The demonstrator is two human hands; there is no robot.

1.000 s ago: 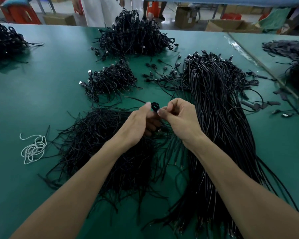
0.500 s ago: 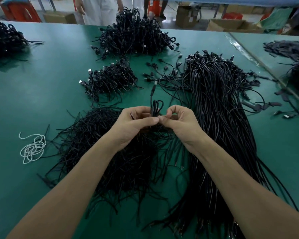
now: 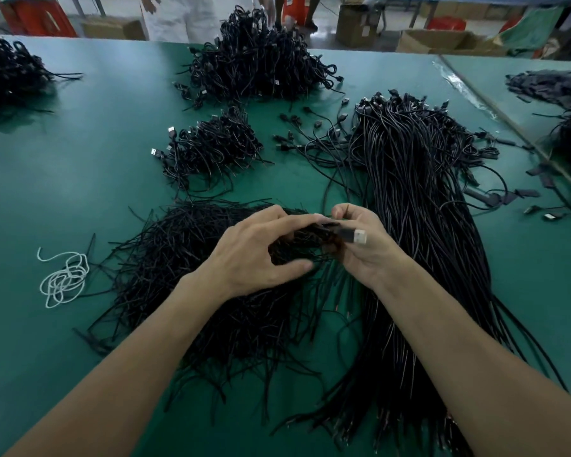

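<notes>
My left hand (image 3: 254, 249) and my right hand (image 3: 363, 249) meet over the middle of the green table (image 3: 80, 179). Between them they hold a coiled black USB cable (image 3: 305, 240); its silver plug (image 3: 359, 236) sticks out to the right across my right palm. Left fingers curl over the coil's top and the thumb is under it. Right thumb and forefinger pinch a thin black tie at the coil's top. Beneath the hands lies a heap of thin black twist ties (image 3: 192, 275). A long bundle of straight black cables (image 3: 422, 225) runs along the right.
A small pile of coiled cables (image 3: 211, 150) lies behind the ties and a bigger pile (image 3: 261, 64) further back. Another dark pile (image 3: 4, 70) sits far left. A white cord (image 3: 63, 278) lies at the left. Loose cables (image 3: 314, 140) spread mid-table. Someone in white (image 3: 175, 14) stands beyond the far edge.
The coil has turned from upright to lying sideways between my hands, and its plug now points right. My left fingers have spread over the coil. Both hands sit slightly lower.
</notes>
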